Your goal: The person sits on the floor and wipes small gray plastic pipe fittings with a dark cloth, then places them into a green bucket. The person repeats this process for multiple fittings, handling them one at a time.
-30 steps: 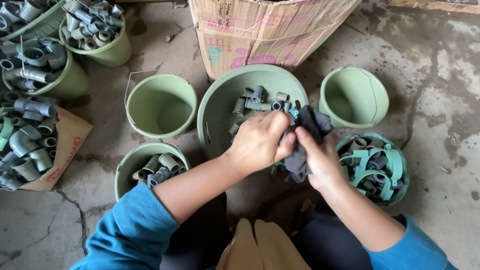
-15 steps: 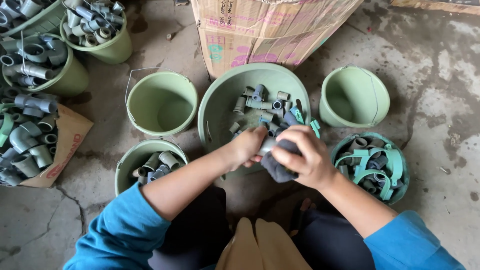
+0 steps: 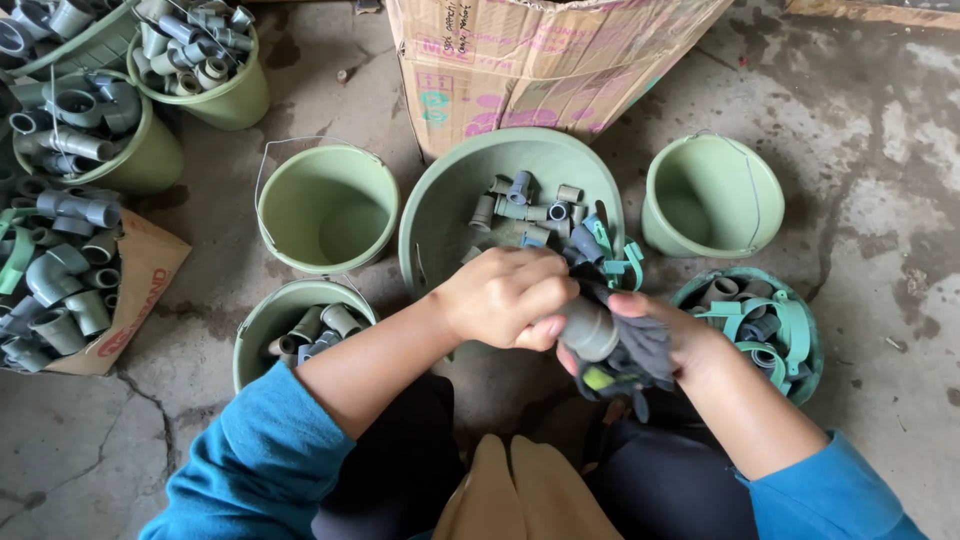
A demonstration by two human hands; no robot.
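My left hand (image 3: 505, 297) grips one end of a short grey pipe fitting (image 3: 588, 328) just in front of the big green basin (image 3: 450, 195). My right hand (image 3: 665, 335) cups the fitting from below through a dark grey cloth (image 3: 640, 355) wrapped around its other end. Several more grey fittings (image 3: 530, 210) and green clamp pieces (image 3: 620, 262) lie in the basin behind my hands.
Empty green buckets stand at centre left (image 3: 327, 205) and right (image 3: 710, 195). Another bucket (image 3: 295, 330) holds a few fittings; a teal one (image 3: 750, 330) holds green clamps. Buckets and a flat cardboard with fittings (image 3: 60, 270) fill the left. A cardboard box (image 3: 540, 60) stands behind.
My hands have turned the fitting so its end faces up and shifted slightly right; the cloth now sits under and around it rather than bunched over the top.
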